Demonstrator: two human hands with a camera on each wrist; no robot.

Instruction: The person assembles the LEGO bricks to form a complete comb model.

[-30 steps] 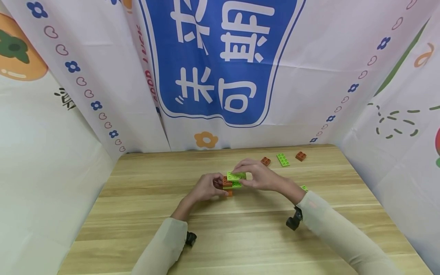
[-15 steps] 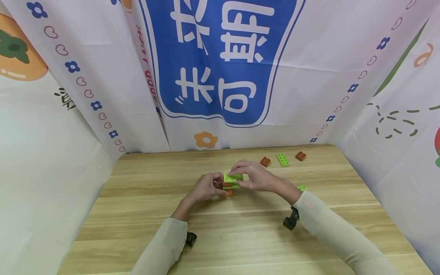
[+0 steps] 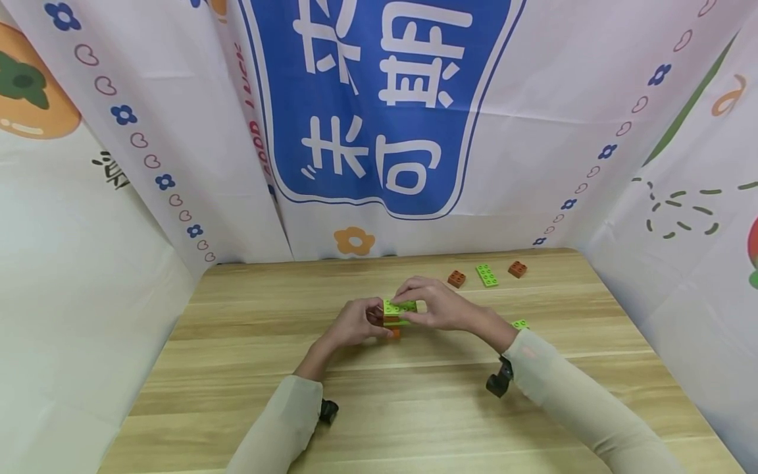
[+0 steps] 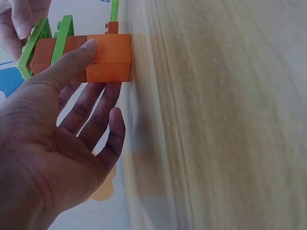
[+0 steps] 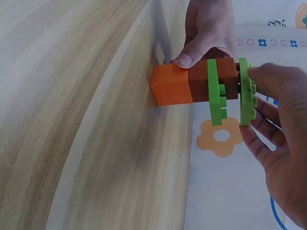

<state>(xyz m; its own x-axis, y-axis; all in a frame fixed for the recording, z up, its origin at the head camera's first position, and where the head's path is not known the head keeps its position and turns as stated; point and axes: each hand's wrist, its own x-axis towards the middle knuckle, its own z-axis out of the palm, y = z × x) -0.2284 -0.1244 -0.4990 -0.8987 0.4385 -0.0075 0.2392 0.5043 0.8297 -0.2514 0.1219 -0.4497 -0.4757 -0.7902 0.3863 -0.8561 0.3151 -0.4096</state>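
Observation:
A tower of toy building bricks stands on the wooden table. From the bottom it runs an orange brick [image 5: 171,85], a brown brick [image 5: 198,84], a lower green plate [image 5: 214,96] and another brown brick [image 5: 228,76]. My left hand [image 3: 355,322] grips its lower part, thumb across the orange and brown bricks. With my right hand [image 3: 441,305] I pinch an upper green plate [image 5: 246,96] at the very top. In the right wrist view studs show in a narrow, slightly slanted gap under that plate. Both green plates overhang the tower toward the right hand.
Behind my right hand lie a brown brick [image 3: 456,278], a green plate [image 3: 487,275] and a second brown brick [image 3: 518,268]. One more green piece [image 3: 520,324] peeks out beside the right sleeve [image 3: 535,359]. A printed cloth [image 3: 497,230] hangs along the table's back edge.
My right hand has shifted slightly left and down, bringing the upper green plate over the top brown brick, whose studs it now covers. The left hand keeps its grip in place.

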